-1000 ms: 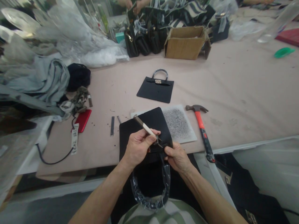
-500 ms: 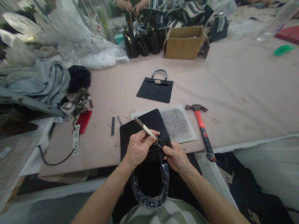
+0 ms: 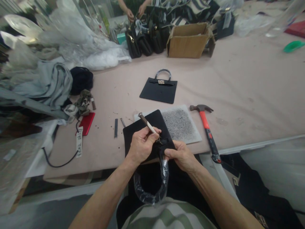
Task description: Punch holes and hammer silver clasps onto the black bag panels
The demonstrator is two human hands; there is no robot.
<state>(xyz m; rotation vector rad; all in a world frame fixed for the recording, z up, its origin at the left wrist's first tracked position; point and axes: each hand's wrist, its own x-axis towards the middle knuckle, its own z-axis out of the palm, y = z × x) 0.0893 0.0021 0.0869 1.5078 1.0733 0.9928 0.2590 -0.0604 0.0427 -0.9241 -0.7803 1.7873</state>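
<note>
My left hand (image 3: 143, 143) is closed on a slim tool (image 3: 149, 126) with a white grip and a brown, flat-topped upper end. Its lower tip meets a small dark strap or fitting on the black bag panel (image 3: 135, 135); my fingers partly hide that spot. My right hand (image 3: 182, 156) pinches the panel's near right edge between thumb and fingers, beside the base of the handle. That handle (image 3: 152, 198), wrapped in clear plastic, loops toward my body. Underneath the panel's far right part lies a speckled white slab (image 3: 183, 124).
Right of the slab lies a claw hammer (image 3: 207, 133). Farther back are a second black bag panel (image 3: 159, 90) and a cardboard box (image 3: 184, 41). A dark metal strip (image 3: 116, 128) and a red object (image 3: 87, 123) lie to the left. Another person's hands (image 3: 130, 14) work beyond several black bags.
My right thumb has shifted down toward the handle base. The thin brass-coloured piece seen at its tip is no longer visible there. The panel and handle have turned slightly.
</note>
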